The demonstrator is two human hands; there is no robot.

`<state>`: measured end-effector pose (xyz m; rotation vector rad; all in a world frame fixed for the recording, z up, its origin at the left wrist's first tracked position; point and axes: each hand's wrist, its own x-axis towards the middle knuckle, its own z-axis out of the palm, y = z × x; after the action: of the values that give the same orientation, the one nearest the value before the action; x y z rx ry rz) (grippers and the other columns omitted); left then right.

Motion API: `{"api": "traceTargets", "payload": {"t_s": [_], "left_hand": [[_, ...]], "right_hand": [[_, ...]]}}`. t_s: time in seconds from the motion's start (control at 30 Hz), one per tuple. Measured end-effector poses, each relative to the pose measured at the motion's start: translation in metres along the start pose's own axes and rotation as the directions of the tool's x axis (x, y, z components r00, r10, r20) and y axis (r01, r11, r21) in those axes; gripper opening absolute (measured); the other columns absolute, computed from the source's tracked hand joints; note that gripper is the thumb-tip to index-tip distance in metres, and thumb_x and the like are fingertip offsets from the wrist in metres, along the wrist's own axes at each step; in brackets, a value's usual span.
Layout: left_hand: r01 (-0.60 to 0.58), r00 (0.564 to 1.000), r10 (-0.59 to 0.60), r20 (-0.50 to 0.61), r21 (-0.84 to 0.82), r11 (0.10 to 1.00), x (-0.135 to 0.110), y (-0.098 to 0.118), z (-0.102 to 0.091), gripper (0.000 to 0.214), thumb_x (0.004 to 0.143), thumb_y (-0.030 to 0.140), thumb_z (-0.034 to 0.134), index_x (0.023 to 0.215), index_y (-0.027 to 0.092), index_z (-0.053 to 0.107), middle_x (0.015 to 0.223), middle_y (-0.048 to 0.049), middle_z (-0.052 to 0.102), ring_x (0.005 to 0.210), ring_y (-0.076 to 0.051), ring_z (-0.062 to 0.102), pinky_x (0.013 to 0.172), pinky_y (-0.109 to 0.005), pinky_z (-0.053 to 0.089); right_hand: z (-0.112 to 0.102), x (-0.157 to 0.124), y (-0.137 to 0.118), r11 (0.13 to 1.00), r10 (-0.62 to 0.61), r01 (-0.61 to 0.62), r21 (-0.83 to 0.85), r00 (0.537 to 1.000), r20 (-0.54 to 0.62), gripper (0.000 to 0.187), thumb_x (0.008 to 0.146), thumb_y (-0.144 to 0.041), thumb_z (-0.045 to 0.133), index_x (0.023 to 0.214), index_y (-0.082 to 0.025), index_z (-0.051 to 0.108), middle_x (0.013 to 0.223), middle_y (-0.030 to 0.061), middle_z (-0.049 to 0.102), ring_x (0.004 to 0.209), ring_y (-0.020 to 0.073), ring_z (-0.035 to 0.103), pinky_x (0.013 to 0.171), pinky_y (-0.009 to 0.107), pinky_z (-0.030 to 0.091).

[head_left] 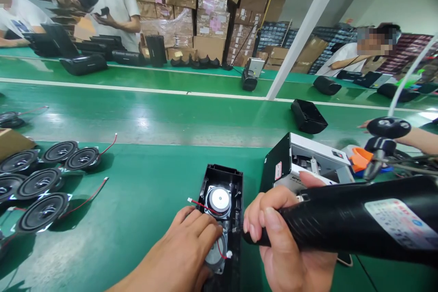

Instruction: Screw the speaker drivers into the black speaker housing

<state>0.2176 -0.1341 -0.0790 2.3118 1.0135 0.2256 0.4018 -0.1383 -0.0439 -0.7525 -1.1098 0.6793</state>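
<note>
Green assembly bench (143, 191), lower centre of frame: we find the left hand (191, 242) pressing flat on a speaker driver (219, 200) seated in the open black speaker housing (222, 219). The right hand (280, 242) is clenched around an electric screwdriver (342, 223), tip at the housing; we judge fastening in hand, calling next for square bit alignment.

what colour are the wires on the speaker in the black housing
Red, with white connectors, on the speaker in the black housing; seen in the head view.

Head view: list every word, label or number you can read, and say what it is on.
None can be read.
Label on the black electric screwdriver: coloured print, blurred.
Sticker on the black box: too small.
Pink labels on the cardboard cartons: too small.
</note>
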Motion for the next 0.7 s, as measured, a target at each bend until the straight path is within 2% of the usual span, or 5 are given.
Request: {"api": "traceTargets", "payload": {"t_s": [0.07,0.27,0.53,0.63,0.7], "left_hand": [[-0.01,1.0,0.01,-0.008,0.014,1.0,0.0,0.0,0.001,0.067,0.065,0.003,0.06,0.129,0.021,0.063,0.131,-0.0061,0.068,0.126,-0.032,0.062,0.121,-0.058,0.038],[0.003,0.998,-0.007,0.07,0.052,0.999,0.004,0.001,-0.006,0.072,0.065,0.001,0.06,0.133,0.024,0.061,0.133,-0.0059,0.07,0.131,-0.032,0.062,0.124,-0.059,0.038],[-0.051,0.998,0.053,-0.03,0.073,0.996,0.003,-0.019,0.018,0.067,0.069,0.002,0.068,0.13,0.029,0.058,0.135,-0.0014,0.071,0.128,-0.032,0.066,0.127,-0.058,0.037],[-0.024,1.0,0.025,-0.008,0.063,0.998,0.006,-0.011,0.012,0.067,0.067,0.001,0.067,0.129,0.027,0.062,0.133,-0.0019,0.072,0.127,-0.033,0.066,0.127,-0.058,0.036],[0.01,0.998,-0.014,0.061,0.072,0.997,0.008,-0.003,0.003,0.068,0.066,-0.001,0.065,0.129,0.025,0.064,0.131,-0.004,0.072,0.126,-0.033,0.066,0.125,-0.058,0.04]], "right_hand": [[-0.001,0.0,0.0,1.0,0.006,-0.006,0.0,1.0,0.002,0.049,0.109,-0.018,0.064,0.151,-0.035,0.045,0.077,-0.0076,0.061,0.056,0.0146,0.059,0.054,0.032,0.054],[-0.001,0.0,0.003,1.0,0.003,-0.003,0.013,1.0,0.002,0.049,0.11,-0.018,0.063,0.152,-0.034,0.045,0.075,-0.0076,0.06,0.054,0.0147,0.058,0.053,0.031,0.054],[-0.002,-0.002,0.008,1.0,0.02,-0.02,0.016,1.0,0.003,0.049,0.109,-0.018,0.064,0.151,-0.034,0.045,0.075,-0.0061,0.061,0.051,0.0163,0.059,0.049,0.03,0.053],[-0.004,-0.004,0.01,1.0,0.012,-0.012,0.011,0.999,0.035,0.048,0.11,-0.017,0.062,0.152,-0.035,0.045,0.075,-0.0059,0.061,0.052,0.0159,0.059,0.05,0.03,0.054],[-0.005,-0.005,0.012,1.0,0.017,-0.019,0.02,0.998,0.066,0.048,0.111,-0.017,0.061,0.152,-0.034,0.044,0.076,-0.0055,0.061,0.054,0.0156,0.059,0.052,0.03,0.055]]}}
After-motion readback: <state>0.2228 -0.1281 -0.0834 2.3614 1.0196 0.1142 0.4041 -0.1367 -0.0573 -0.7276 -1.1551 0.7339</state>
